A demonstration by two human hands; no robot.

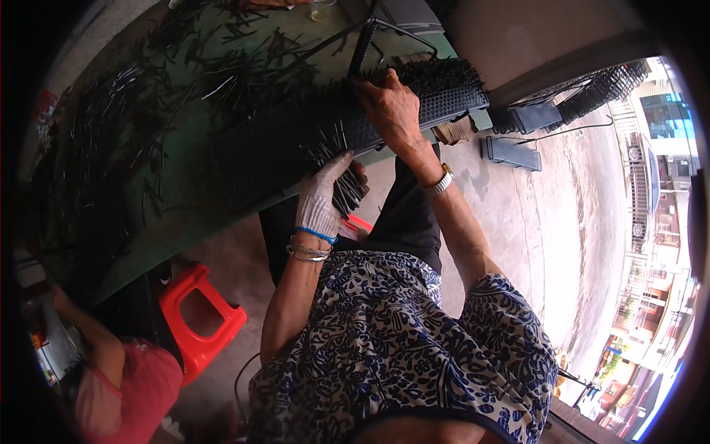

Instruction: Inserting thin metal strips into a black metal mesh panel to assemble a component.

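My left hand (319, 198), in a whitish knit glove, is closed round a bundle of thin dark rods (345, 191) whose ends stick out above and below the grip. Bare and wearing a wristwatch, my right hand (396, 111) is bent over a long black perforated tray (444, 106). Its fingers are drawn together at the tray's far side; whatever they pinch is hidden. Dark rods (451, 74) stand upright in dense rows along the tray's right part. The tray's left part (259, 140) lies in shadow, so its holes are hard to make out.
Loose dark rods (214, 81) are strewn over the green tabletop (185, 240). A black metal frame (362, 44) rises behind the tray. A red stool (194, 318) stands at lower left, beside a person in a pink top (140, 385). More black trays (514, 153) lie on the floor at right.
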